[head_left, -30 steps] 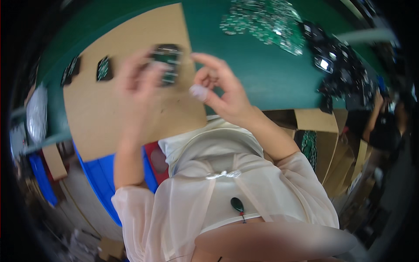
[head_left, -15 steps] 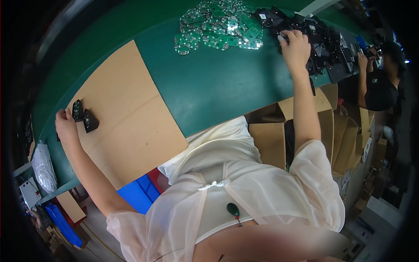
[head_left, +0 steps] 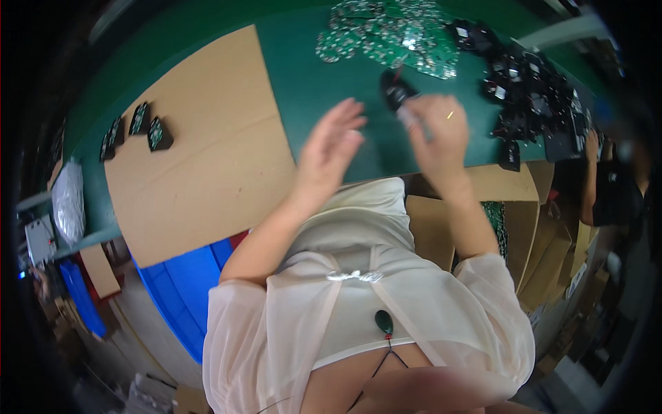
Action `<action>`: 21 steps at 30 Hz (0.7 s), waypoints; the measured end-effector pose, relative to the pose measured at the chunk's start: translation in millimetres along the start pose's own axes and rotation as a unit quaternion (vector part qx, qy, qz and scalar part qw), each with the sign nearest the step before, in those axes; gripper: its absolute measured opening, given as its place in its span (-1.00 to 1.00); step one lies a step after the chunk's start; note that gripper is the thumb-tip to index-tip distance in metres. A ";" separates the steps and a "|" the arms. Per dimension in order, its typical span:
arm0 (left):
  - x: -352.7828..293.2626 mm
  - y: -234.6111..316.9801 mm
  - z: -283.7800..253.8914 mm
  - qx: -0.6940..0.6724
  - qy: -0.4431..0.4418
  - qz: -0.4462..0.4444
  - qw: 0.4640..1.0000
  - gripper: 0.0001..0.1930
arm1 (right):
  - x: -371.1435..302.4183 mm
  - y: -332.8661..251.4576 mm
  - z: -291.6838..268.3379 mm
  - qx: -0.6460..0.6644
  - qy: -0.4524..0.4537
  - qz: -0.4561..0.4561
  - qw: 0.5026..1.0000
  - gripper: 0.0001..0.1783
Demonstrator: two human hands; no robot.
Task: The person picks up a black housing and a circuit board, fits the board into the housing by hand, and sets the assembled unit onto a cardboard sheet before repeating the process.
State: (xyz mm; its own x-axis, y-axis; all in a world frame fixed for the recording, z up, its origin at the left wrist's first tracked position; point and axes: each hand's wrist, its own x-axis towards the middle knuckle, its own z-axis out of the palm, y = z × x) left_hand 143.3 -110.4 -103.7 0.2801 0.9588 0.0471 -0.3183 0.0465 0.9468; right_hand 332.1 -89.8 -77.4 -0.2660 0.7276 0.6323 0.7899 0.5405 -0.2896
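Above the green table (head_left: 372, 155), my right hand (head_left: 439, 131) grips a black plastic housing (head_left: 396, 90), blurred by motion, with a thin red wire at its top. Something whitish covers a fingertip of this hand. To its left, my left hand (head_left: 329, 145) is raised, empty, fingers stretched out toward the housing but apart from it. A cardboard sheet (head_left: 207, 165) lies to the left. On its far left part stand several black housings with green circuit boards in them, among them one housing (head_left: 159, 134) nearest the sheet's middle.
A pile of green circuit boards (head_left: 386, 34) lies at the far side. Many black housings (head_left: 527, 90) are heaped at the right. Cardboard boxes (head_left: 517, 186) stand below the table edge, a blue bin (head_left: 183, 283) at the lower left. A co-worker (head_left: 614, 186) is at far right.
My right hand has come left from the black heap with a housing. My left hand has left the cardboard's far left edge and moved to the middle. The view has shifted too.
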 end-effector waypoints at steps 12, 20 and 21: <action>-27.9 -0.7 -1.6 -0.006 0.029 -0.118 0.993 -0.72 | -7.8 -52.2 10.6 0.326 -0.080 0.132 0.933 -0.78; -33.4 11.1 -26.6 -0.120 0.052 -0.184 0.974 -0.69 | 29.6 -31.1 23.6 0.221 -0.043 0.050 0.973 -0.80; -36.3 12.6 -29.8 -0.125 0.034 -0.201 0.971 -0.65 | 39.4 -10.2 32.9 0.155 -0.014 0.071 0.985 -0.79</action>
State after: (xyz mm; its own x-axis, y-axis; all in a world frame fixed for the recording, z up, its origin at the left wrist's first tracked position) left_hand 102.1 -136.2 -102.9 0.3696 0.8649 -0.3395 -0.4071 0.4792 0.7776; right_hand 295.4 -52.8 -73.2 -0.1838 0.8140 0.5509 0.6153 0.5324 -0.5813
